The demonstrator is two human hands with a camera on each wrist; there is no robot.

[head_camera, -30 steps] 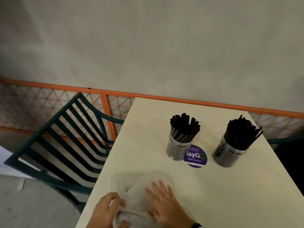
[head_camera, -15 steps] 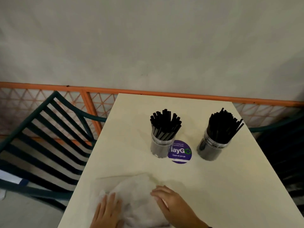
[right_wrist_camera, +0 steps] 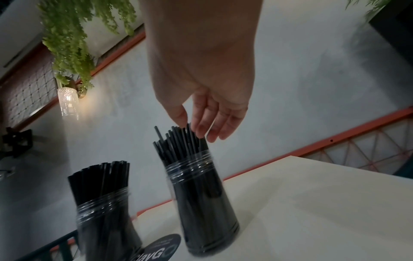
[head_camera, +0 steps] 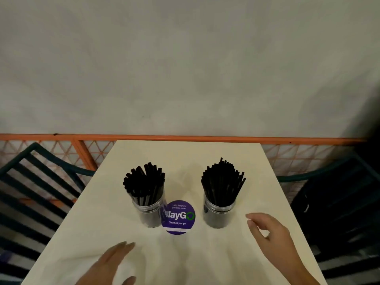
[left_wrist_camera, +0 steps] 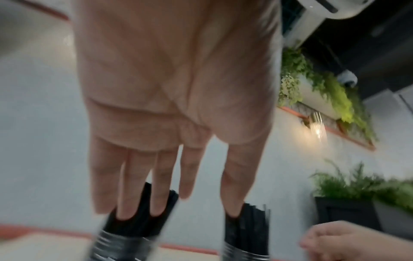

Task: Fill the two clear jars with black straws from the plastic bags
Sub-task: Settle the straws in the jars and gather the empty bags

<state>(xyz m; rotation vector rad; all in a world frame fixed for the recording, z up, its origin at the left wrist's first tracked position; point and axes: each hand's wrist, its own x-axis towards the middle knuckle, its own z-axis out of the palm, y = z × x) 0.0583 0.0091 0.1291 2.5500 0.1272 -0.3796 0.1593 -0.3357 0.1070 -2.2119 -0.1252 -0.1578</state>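
Observation:
Two clear jars stand mid-table, both packed with black straws: the left jar and the right jar. My left hand hovers low in front of the left jar with straight fingers, holding nothing. My right hand is just right of the right jar, fingers relaxed and empty. In the right wrist view, the right hand's fingertips sit close to the straw tops of the right jar. Faint creases of clear plastic seem to lie between my hands. The left wrist view is blurred.
A round purple sticker lies on the cream table between the jars. Dark green slatted chairs stand at the left and right. An orange lattice rail runs behind the table's far edge.
Both hands have lifted off the crumpled plastic bag and spread apart. The right hand moved forward to beside the right jar. The view has swung so the jars sit in the centre.

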